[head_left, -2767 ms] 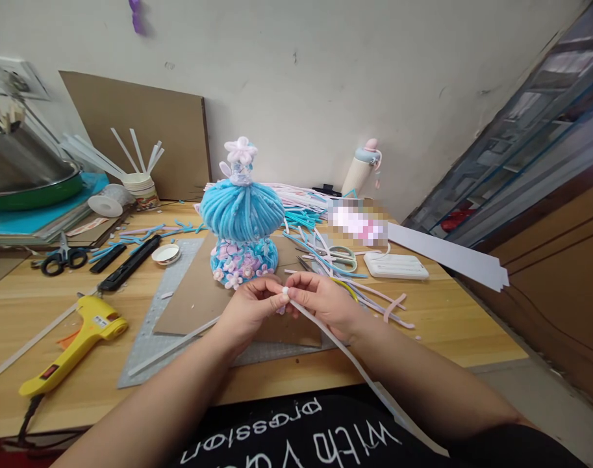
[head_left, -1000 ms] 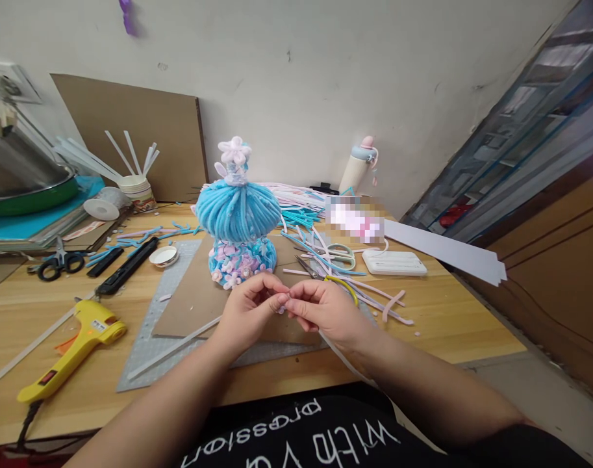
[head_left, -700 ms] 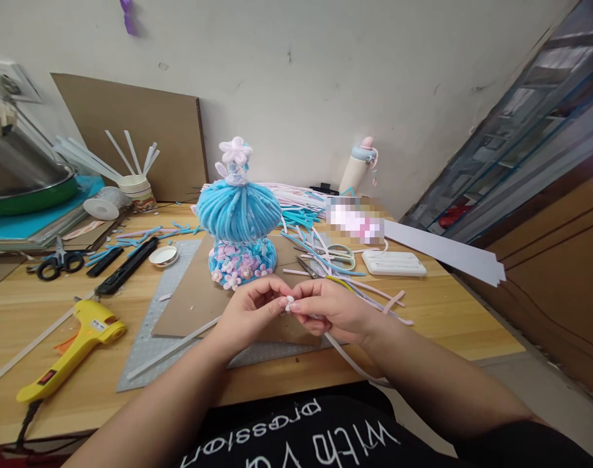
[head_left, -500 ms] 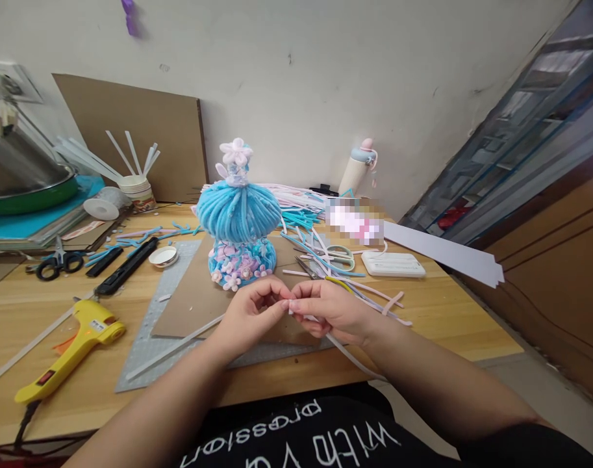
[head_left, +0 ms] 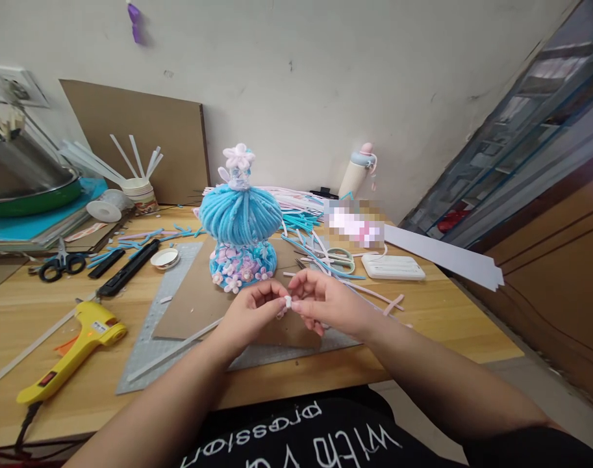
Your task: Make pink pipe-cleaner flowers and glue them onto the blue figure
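Note:
My left hand (head_left: pixel 250 313) and my right hand (head_left: pixel 325 302) meet fingertip to fingertip over a brown cardboard sheet (head_left: pixel 193 299). Both pinch a small white rolled coil (head_left: pixel 287 301) of pipe cleaner between thumbs and forefingers. No loose tail of the strip shows below the hands. Just beyond the hands stands a blue pipe-cleaner figure (head_left: pixel 241 221) with a puffed top, a flowered base and a pale flower on its head.
A yellow glue gun (head_left: pixel 75 348) lies at the left front on the wooden table (head_left: pixel 447 325). Black scissors (head_left: pixel 57 263), a black knife (head_left: pixel 128 273), a small round lid (head_left: pixel 164 259), loose pipe cleaners (head_left: pixel 315 250), pale scissors (head_left: pixel 340 260), a white box (head_left: pixel 393 266) lie around.
The long white strip that trailed from my right hand toward my lap has been wound up; only the small coil remains between my fingers. Both hands stayed over the cardboard.

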The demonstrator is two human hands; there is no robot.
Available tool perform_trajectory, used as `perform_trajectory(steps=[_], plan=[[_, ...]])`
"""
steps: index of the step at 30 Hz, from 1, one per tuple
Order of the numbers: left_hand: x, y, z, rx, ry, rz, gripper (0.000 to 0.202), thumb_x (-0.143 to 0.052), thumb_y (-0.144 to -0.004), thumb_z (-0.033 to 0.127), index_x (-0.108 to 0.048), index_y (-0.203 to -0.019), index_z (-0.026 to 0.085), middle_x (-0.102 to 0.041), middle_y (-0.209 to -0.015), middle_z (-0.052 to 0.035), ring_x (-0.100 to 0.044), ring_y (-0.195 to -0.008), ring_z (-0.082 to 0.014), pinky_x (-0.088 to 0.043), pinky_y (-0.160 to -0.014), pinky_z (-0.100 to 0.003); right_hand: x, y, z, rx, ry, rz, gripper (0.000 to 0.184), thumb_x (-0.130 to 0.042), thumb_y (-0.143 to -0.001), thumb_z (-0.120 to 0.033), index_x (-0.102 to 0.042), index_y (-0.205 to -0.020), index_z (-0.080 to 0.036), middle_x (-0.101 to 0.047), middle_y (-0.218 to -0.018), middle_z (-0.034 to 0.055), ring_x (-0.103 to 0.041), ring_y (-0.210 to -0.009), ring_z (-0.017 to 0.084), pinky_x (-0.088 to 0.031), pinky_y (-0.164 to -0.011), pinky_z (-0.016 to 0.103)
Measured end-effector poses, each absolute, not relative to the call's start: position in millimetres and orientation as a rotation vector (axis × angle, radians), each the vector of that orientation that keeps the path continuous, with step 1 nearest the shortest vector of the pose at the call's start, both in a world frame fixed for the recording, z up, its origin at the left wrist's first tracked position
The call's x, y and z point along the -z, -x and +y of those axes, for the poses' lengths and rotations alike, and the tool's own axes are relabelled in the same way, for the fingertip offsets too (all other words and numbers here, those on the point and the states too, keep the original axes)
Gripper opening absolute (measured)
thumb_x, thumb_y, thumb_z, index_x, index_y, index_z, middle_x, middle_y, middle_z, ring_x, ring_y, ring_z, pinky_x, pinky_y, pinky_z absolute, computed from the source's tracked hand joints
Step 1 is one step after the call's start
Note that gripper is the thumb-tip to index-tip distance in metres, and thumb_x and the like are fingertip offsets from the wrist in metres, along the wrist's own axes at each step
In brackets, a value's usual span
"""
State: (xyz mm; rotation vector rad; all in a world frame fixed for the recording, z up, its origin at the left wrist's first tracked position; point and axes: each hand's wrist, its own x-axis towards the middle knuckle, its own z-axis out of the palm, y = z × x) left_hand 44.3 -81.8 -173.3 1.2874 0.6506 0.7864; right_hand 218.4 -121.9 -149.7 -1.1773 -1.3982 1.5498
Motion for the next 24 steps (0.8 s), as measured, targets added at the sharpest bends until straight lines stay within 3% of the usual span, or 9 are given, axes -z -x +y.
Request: perform_trajectory(steps=[2, 4, 6, 11, 15, 18, 24], plan=[[176, -45, -81, -0.782, -1.211, 0.709, 0.019, -0.068, -0.072, 0.031, -0.061, -0.073, 0.014, -0.054, -0.062, 0.0021, -0.043, -0.053, -0.0078, -0.031, -0.052, -0.021, 148, -215, -128, -1.155, 1.222, -1.609, 0.031, -0.066, -0.076, -0.026, -0.052, -0.103, -0.023, -0.056, -0.084, -0.0007, -0.053, -0.061, 0.009, -0.044, -0.053, 0.023], [178, -46, -80, -0.755, -1.177, 0.744, 0.019, -0.069, -0.071, 0.031, -0.061, -0.073, 0.013, -0.055, -0.060, 0.0022, -0.041, -0.051, -0.0070, -0.030, -0.050, -0.020, 146, -212, -132, -0.870, 1.205, -1.791, 0.020, -0.062, -0.079, -0.022, -0.058, -0.099, -0.022, -0.058, -0.085, 0.0014, -0.054, -0.071, 0.012, -0.045, -0.064, 0.026], [178, -46, -81, -0.739, -1.169, 0.736, 0.020, -0.068, -0.072, 0.031, -0.061, -0.074, 0.013, -0.055, -0.059, 0.0018, -0.042, -0.051, -0.0073, -0.030, -0.049, -0.020, 146, -209, -132, -0.833, 1.193, -1.814, 0.008, -0.057, -0.083, -0.021, -0.061, -0.089, -0.020, -0.060, -0.080, 0.0017, -0.055, -0.069, 0.012, -0.045, -0.063, 0.025], [175, -46, -83, -0.915, -1.213, 0.605, 0.019, -0.070, -0.072, 0.028, -0.060, -0.084, 0.016, -0.057, -0.069, 0.0016, -0.051, -0.059, -0.0097, -0.039, -0.054, -0.021, 147, -210, -121, -1.512, 1.150, -1.194, 0.013, -0.061, -0.079, -0.027, -0.052, -0.079, -0.018, -0.054, -0.058, -0.0049, -0.043, -0.037, 0.005, -0.031, -0.033, 0.016], [175, -44, -82, -0.963, -1.527, 0.557, 0.012, -0.066, -0.078, 0.024, -0.062, -0.085, 0.016, -0.058, -0.083, -0.0030, -0.055, -0.076, -0.0139, -0.043, -0.070, -0.027, 145, -217, -114, -2.002, 0.978, -0.797, 0.013, -0.062, -0.076, -0.014, -0.050, -0.080, -0.015, -0.056, -0.058, -0.0037, -0.039, -0.036, 0.001, -0.026, -0.031, 0.010], [175, -42, -80, -0.968, -1.746, 0.587, 0.008, -0.063, -0.081, 0.024, -0.063, -0.084, 0.016, -0.058, -0.085, -0.0047, -0.054, -0.082, -0.0163, -0.043, -0.074, -0.029, 147, -223, -111, -2.268, 0.880, -0.531, 0.005, -0.054, -0.081, -0.010, -0.050, -0.082, -0.013, -0.055, -0.059, -0.0026, -0.038, -0.036, 0.000, -0.026, -0.032, 0.006], [175, -40, -79, -0.984, -1.948, 0.625, 0.006, -0.063, -0.081, 0.022, -0.063, -0.082, 0.016, -0.056, -0.086, -0.0037, -0.054, -0.084, -0.0158, -0.042, -0.074, -0.028, 158, -227, -109, -2.454, 0.691, -0.284, 0.017, -0.035, -0.093, -0.009, -0.050, -0.085, -0.009, -0.052, -0.063, -0.0008, -0.043, -0.039, 0.000, -0.031, -0.033, 0.005]])
